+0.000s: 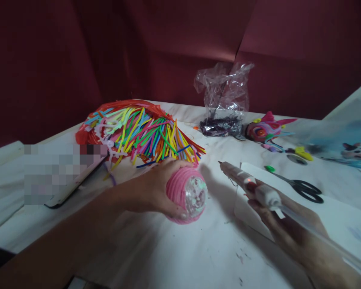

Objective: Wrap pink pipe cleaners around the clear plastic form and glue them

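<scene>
My left hand [165, 192] is wrapped round a plastic bottle [196, 196] covered in pink pipe cleaner [177, 186]. Its clear, ridged end faces me, with glue-like smears on it. In my right hand [276, 220] is a white hot glue gun [237, 173], its tip pointing up and left toward the bottle but apart from it. A small red light glows on the gun, and a clear glue stick [313, 228] sticks out of its back end. Behind my left hand lies a heap of coloured pipe cleaners [150, 132] on a red plastic bag [86, 134].
Black-handled scissors [307, 189] lie right of the glue gun on white paper [343, 220]. Farther back stand a clear plastic bag [225, 92] with dark strands and a pink pipe-cleaner fish [264, 130]. A blue printed bag [343, 144] is at right, a partly blurred-out device [75, 176] at left.
</scene>
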### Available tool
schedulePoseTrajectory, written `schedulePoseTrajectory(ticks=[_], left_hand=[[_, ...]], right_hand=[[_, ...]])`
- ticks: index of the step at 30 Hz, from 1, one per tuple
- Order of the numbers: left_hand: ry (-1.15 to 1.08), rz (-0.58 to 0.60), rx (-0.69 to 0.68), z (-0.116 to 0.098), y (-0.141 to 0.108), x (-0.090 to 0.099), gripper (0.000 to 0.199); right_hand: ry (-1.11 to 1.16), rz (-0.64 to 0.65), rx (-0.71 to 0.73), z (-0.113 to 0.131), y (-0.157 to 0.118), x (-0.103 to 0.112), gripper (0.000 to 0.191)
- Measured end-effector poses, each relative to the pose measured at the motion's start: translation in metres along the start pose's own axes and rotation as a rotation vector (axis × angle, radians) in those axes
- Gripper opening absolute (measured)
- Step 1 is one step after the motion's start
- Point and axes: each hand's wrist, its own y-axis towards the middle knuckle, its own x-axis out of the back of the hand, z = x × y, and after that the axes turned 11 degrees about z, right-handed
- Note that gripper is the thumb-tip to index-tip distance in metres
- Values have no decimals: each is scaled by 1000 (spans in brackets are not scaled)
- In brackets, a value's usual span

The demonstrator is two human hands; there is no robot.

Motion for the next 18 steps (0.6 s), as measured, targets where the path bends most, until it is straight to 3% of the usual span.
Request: schedulePoseTrajectory(ticks=[4,8,14,18], left_hand=[[58,14,21,-6,-2,6,80],[40,41,37,-13,-8,17,76],[-41,83,-5,-14,-18,33,76],[-60,93,2,-15,-20,41,76]], right_hand=[[-204,-63,100,-9,4,-5,46],[-390,-124,196,-2,13,-5,35],[-469,-72,246,22,24,-7,34],[-429,-17,259,24,28,-10,38]])
